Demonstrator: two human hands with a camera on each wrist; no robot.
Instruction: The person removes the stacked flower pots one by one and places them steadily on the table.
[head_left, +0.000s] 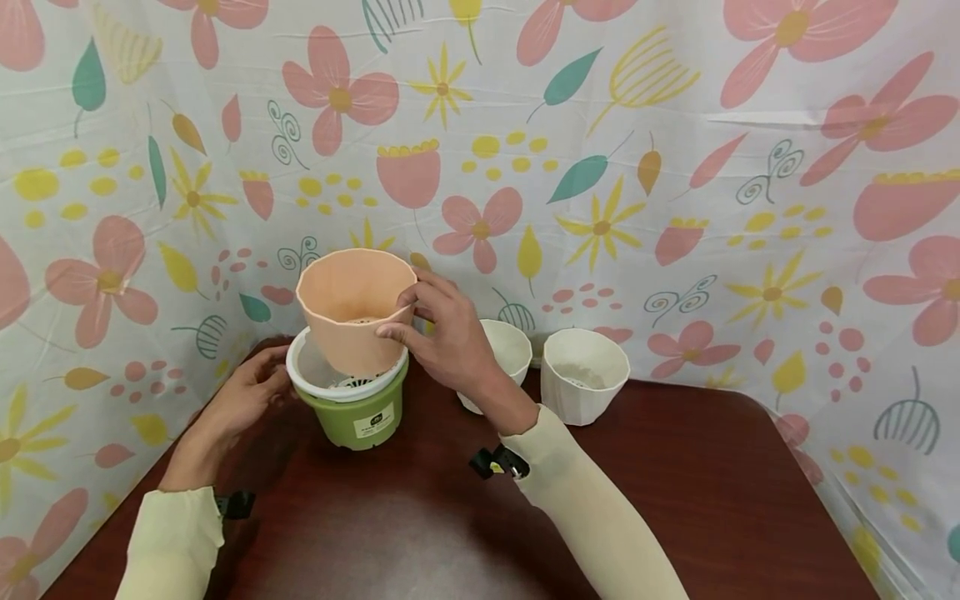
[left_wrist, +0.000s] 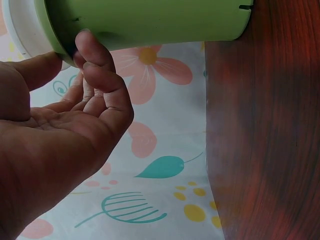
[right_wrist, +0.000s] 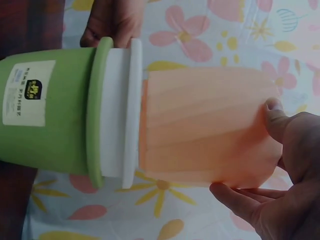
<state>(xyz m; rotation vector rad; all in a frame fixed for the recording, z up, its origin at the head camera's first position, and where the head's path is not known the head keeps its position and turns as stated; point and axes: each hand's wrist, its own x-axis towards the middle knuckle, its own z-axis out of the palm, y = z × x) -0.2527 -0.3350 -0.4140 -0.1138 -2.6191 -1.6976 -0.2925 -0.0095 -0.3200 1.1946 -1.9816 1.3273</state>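
My right hand (head_left: 450,329) grips a peach flowerpot (right_wrist: 210,127) by its rim, thumb on the near side. The pot hangs upright, its base just above the mouth of a white pot (right_wrist: 117,115). That white pot is nested in a green flowerpot (head_left: 341,421) with a pale label, standing on the table. At the left side of the nested pots, my left hand (left_wrist: 65,110) holds the green pot's rim, its thumb against the edge and curled fingers under it. In the head view, part of the white pot's inside is hidden by the peach pot.
Two white faceted pots stand against the back: one (head_left: 508,346) partly behind my right wrist, another (head_left: 581,404) to its right. The dark wooden table (head_left: 720,492) meets a flower-patterned curtain (head_left: 660,100) at the back and sides.
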